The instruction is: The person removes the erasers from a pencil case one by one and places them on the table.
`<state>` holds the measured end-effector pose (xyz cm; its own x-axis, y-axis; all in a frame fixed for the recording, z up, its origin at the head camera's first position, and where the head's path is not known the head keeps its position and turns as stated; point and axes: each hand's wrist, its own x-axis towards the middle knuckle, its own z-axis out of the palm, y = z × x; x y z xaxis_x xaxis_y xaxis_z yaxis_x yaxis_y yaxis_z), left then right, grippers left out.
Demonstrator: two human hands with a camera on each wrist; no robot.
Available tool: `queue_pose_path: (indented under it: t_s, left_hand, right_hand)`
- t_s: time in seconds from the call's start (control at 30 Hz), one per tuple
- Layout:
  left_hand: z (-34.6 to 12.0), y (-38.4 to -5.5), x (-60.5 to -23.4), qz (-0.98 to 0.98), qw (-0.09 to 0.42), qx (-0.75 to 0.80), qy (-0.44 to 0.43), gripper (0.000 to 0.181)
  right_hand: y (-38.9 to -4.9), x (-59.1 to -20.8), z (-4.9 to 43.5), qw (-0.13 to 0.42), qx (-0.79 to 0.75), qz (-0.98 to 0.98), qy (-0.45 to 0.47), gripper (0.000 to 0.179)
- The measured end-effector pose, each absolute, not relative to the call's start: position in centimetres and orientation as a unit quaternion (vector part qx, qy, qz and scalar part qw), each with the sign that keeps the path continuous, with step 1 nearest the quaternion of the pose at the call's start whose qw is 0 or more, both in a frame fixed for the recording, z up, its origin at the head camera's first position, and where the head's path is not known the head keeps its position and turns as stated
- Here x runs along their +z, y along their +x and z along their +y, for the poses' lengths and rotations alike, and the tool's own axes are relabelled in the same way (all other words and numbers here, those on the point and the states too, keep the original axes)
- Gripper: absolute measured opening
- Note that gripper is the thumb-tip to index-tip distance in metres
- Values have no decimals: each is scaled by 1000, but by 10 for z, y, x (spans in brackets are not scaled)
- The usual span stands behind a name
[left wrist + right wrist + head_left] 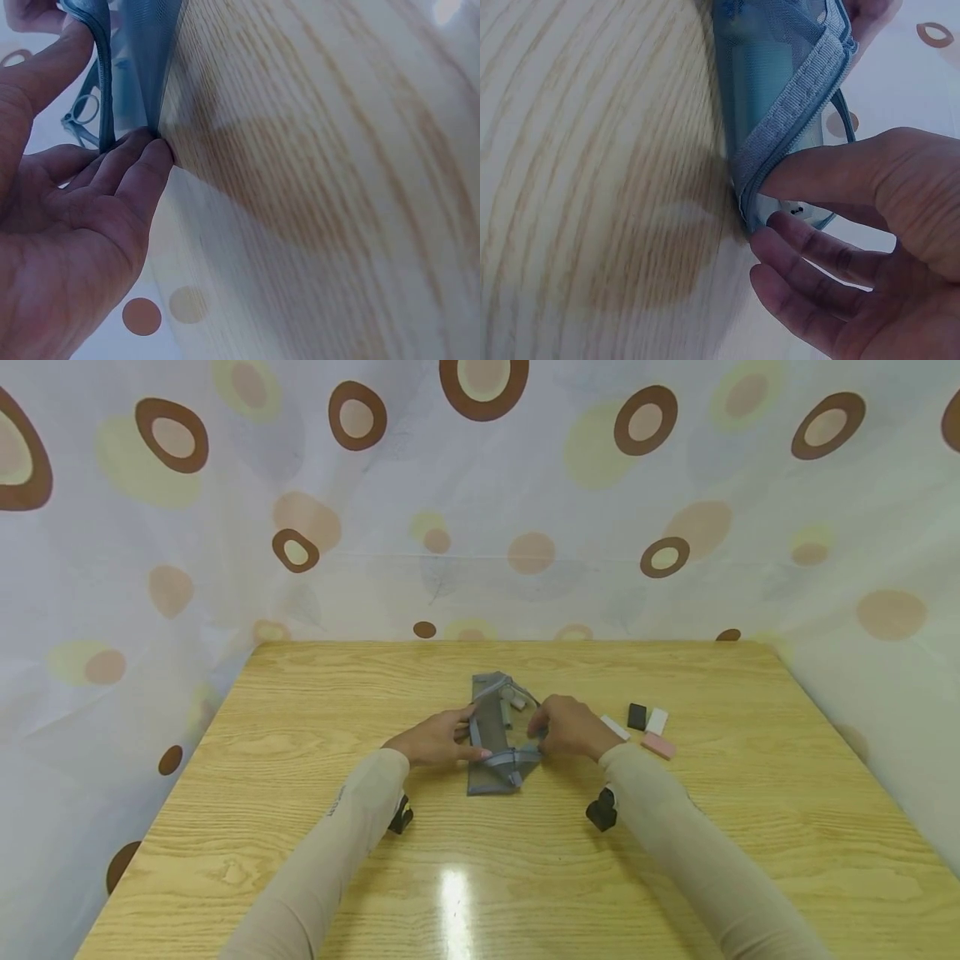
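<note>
Here you are, both hands on the mesh pouch [491, 727], which lies on the desk [735, 693] directly between them, its zipped mouth spread wide. Your left hand [437, 738] has the pouch's left side, thumb up at the zip edge and fingers along the lower mesh, so thumb and fingers are clamped on the fabric. Over on the other side, your right hand [567, 727] pinches the right rim, thumb against the zip band, fingertips bunched at the opening (whether they also grip something inside, I cannot tell). And look inside: a pale green piece [506, 712] lies in the pouch between your hands, with a small white piece [515, 697] near the far end. Just past your right hand, the white block [616, 727] sits close to your wrist; beyond it come the black block [637, 717], another white block [657, 721] and the pink block [658, 745].
</note>
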<state>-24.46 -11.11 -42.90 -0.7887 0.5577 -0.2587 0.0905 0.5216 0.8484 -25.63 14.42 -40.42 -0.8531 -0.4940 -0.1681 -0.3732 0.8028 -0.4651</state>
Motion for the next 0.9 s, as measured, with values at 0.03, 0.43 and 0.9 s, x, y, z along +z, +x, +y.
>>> queue_pose_path:
  t_s: [0.03,0.43,0.9]
  left_hand:
    - [-111,-245,-429,832,260,450,195,96]
    - [-110,-244,-427,834,263,446,192,97]
    - [-111,-243,-424,832,263,445,201,96]
  right_hand:
    - [-257,-404,144,146,-213,938,-234,25]
    - [-264,-401,144,188,-208,928,-246,35]
    - [-265,-397,145,184,-217,922,-263,33]
